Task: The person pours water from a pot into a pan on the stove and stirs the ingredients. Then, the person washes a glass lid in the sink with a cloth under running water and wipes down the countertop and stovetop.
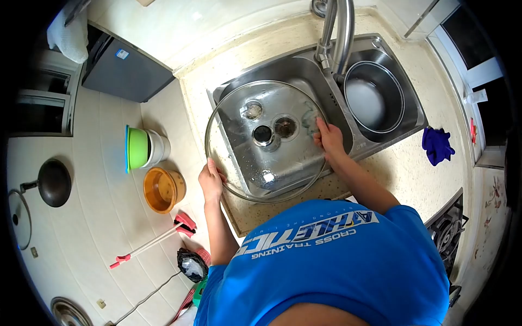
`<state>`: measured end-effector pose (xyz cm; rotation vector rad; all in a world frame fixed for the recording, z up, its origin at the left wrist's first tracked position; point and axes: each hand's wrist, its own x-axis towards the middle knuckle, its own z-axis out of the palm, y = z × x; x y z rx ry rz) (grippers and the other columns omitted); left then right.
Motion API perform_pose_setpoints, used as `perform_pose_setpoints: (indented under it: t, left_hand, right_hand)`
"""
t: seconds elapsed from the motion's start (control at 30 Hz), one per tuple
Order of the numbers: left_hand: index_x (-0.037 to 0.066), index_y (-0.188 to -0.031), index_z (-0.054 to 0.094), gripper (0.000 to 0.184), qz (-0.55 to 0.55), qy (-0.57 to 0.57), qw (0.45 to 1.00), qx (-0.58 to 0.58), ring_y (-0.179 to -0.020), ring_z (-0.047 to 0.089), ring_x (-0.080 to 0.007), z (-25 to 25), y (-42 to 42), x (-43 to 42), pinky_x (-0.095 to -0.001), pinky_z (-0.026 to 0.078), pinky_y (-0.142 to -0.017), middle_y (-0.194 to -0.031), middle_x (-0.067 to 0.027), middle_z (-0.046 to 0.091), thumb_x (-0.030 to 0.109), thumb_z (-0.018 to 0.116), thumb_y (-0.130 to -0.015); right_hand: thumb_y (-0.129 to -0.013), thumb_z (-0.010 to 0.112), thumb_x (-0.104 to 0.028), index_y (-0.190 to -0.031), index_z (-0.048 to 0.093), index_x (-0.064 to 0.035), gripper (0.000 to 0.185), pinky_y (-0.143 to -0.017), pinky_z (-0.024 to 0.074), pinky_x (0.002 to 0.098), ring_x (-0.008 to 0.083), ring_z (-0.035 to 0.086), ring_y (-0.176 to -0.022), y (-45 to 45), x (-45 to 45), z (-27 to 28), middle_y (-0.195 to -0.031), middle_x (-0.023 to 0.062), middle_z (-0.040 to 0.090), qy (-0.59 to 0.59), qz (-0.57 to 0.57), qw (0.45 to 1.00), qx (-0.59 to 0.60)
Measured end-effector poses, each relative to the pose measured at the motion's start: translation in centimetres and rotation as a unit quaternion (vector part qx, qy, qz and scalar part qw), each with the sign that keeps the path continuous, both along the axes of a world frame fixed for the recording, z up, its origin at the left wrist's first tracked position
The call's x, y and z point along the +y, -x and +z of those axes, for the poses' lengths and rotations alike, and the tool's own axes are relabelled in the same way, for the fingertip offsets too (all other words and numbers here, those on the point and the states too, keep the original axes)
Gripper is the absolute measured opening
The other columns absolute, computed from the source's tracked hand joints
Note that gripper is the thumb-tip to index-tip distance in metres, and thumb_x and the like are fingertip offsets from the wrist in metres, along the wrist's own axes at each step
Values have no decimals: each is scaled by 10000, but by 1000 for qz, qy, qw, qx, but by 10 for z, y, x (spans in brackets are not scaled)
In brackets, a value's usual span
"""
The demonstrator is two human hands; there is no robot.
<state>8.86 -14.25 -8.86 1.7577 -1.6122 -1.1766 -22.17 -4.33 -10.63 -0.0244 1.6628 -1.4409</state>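
A large round glass lid (304,163) with a thin metal rim and a dark knob (263,135) is held over the big basin of the steel sink (356,142). My left hand (211,181) is closed on its left edge, near the counter. At the opposite side my right hand (329,137) grips the lid, its fingers partly seen through the glass. Water drops show on the glass. Beneath it, the drain (285,127) is visible. A steel pot (375,100) sits in the smaller basin on the right.
The faucet (343,38) rises behind the sink, between the basins. A purple cloth (437,145) lies on the right counter (418,179), with a gas stove (448,233) nearer me. On the left are a brown bucket (163,190) and a green basin (137,149).
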Motion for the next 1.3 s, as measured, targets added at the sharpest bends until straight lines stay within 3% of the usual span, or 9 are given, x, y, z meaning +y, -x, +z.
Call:
perform_pose_setpoints:
  t: [0.17, 0.27, 0.63, 0.83, 0.9, 0.93, 1.03, 1.07, 1.3]
  left_hand:
    - [-29, -661, 526, 574, -31, 40, 988, -143, -461, 548, -251, 14, -3, -13, -361, 436, -479, -543, -154, 537, 418, 306, -946]
    - [-29, -766, 582, 530, -55, 92, 953, -283, -753, 557, -424, 23, -2, -22, -478, 435, -663, -749, -244, 596, 389, 307, -939]
    - [5, -840, 608, 501, 7, 153, 936, -318, -746, 572, -413, 4, -10, -47, -468, 449, -656, -774, -236, 605, 405, 320, -929]
    - [-2, -774, 588, 547, 37, 109, 967, -226, -636, 591, -326, -11, -22, -56, -409, 449, -612, -616, -151, 592, 448, 319, -929]
    - [-17, -769, 578, 539, 19, 148, 958, -246, -501, 572, -216, -17, -26, -59, -335, 448, -509, -557, -107, 575, 438, 335, -927]
    - [0, -765, 583, 530, 32, 129, 959, -252, -580, 586, -292, -14, -24, -58, -393, 444, -573, -577, -135, 576, 437, 333, -929]
    - [-5, -759, 578, 516, 55, 105, 973, -196, -499, 562, -229, -22, -36, -66, -349, 433, -501, -532, -110, 554, 425, 351, -931]
    - [-6, -744, 570, 503, 76, 116, 981, -137, -436, 513, -152, -28, -40, -69, -294, 405, -440, -480, -61, 509, 416, 371, -931]
    - [29, -718, 527, 401, 102, 140, 984, -32, -444, 363, -49, -34, -45, -79, -206, 267, -402, -522, 43, 407, 352, 427, -932]
  right_hand:
    - [-831, 590, -407, -796, 504, -22, 395, -391, 353, 224, 114, 494, -459, -13, 1, -5, -617, 66, 542, -6, 4, 1000, 1]
    - [-839, 580, -407, -805, 493, -27, 391, -395, 369, 227, 118, 508, -468, -18, 1, -6, -636, 68, 550, -6, 15, 1000, -10]
    - [-864, 534, -410, -843, 524, -46, 364, -523, 474, 250, 145, 573, -568, -17, 7, -1, -717, 88, 613, 5, 149, 988, -35]
    - [-861, 542, -402, -858, 558, -25, 378, -569, 492, 269, 150, 600, -613, -3, 5, -7, -730, 70, 623, 38, 155, 977, -140]
    - [-857, 549, -400, -874, 571, -19, 382, -587, 506, 274, 151, 615, -644, -6, 5, -16, -745, 66, 628, 48, 217, 971, -85]
    - [-857, 549, -400, -874, 571, -19, 382, -587, 506, 274, 151, 615, -644, -7, 6, -14, -745, 66, 628, 46, 217, 971, -86]
    - [-865, 546, -377, -886, 574, -23, 356, -609, 520, 279, 152, 625, -672, -14, 8, -3, -754, 61, 630, 47, 252, 963, -82]
    - [-869, 546, -359, -891, 574, -19, 342, -616, 525, 280, 156, 629, -686, -16, 8, -3, -754, 66, 629, 47, 284, 954, -87]
    - [-848, 592, -307, -865, 589, -13, 295, -624, 528, 272, 147, 627, -714, -20, 7, -10, -780, 67, 629, 52, 319, 937, -133]
